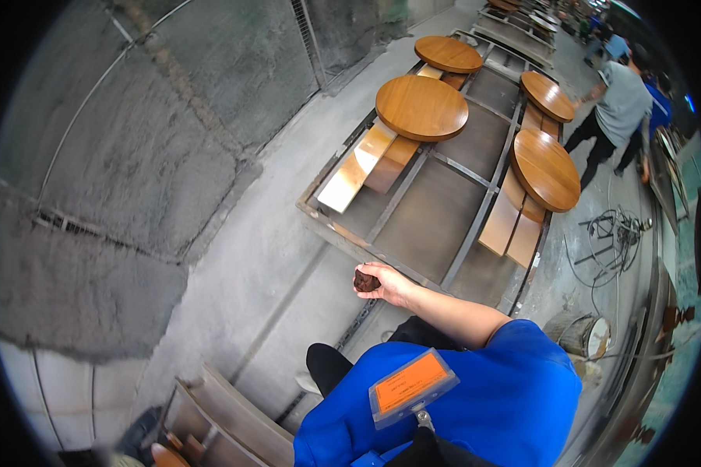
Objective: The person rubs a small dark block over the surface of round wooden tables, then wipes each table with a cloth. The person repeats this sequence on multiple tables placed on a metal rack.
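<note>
My right hand (387, 285) is closed around a small dark brown wad (366, 281), rough and rounded, of a material I cannot make out. It hangs in the air just short of the near end of a long metal frame rack (374, 251), apart from it. On the rack's left side, a round wooden top (422, 107) with a glossy finish rests over pale boards (358, 169). Another round wooden top (546, 170) lies tilted on boards at the right side. My left hand is out of the picture.
More round tops (448, 54) lie farther along the rack. Grey-coated panels (125, 156) line the left. Another rack (226, 412) stands at lower left. Cables (615, 245) and a bucket (580, 335) are on the floor at right. A person in grey (623, 101) stands beyond the rack.
</note>
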The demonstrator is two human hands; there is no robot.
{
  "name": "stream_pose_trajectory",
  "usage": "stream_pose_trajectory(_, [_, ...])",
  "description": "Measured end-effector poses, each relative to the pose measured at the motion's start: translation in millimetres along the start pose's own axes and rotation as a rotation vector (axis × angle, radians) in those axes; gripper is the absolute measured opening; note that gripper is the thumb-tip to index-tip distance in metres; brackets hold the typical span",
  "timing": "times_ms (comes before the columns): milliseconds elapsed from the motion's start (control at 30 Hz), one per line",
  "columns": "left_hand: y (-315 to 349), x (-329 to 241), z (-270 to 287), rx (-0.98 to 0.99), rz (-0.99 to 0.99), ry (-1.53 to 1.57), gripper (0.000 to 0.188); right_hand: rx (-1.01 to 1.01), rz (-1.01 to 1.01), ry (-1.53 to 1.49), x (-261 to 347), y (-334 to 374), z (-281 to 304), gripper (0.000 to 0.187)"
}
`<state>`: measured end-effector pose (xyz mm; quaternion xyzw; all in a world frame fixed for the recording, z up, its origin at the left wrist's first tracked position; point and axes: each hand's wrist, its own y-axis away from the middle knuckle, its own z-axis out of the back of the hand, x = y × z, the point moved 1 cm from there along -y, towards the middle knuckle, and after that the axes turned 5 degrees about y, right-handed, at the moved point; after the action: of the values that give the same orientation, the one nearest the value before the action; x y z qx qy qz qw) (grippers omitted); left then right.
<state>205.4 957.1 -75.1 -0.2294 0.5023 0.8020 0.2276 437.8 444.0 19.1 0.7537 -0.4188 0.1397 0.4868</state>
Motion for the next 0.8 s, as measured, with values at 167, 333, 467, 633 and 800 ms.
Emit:
stream_pose_trajectory(167, [-141,-114,22,0.189,-0.069,-0.138,0.022,-0.176,0.034,-0.079,31,-87,-56,0.033])
stream_pose_trajectory(333, [-281,-239,95,0.409,-0.183,-0.396,0.028,-0.39,0.307,-0.209,41,-154,-90,0.023])
stream_pose_trajectory(467, [-392,-412,196,0.41,-0.367,-0.468,0.033,-0.567,0.333,-0.579,22,-183,-124,0.024])
stream_pose_trajectory(633, [-495,-699,203,0.342,-0.606,-0.313,0.042,-0.612,0.37,-0.723,13,-213,-167,0.023])
stream_pose_trajectory(800, [-539,-822,69,0.378,-0.951,-0.458,0.024,-0.638,0.418,-0.776,26,-275,-184,0.027])
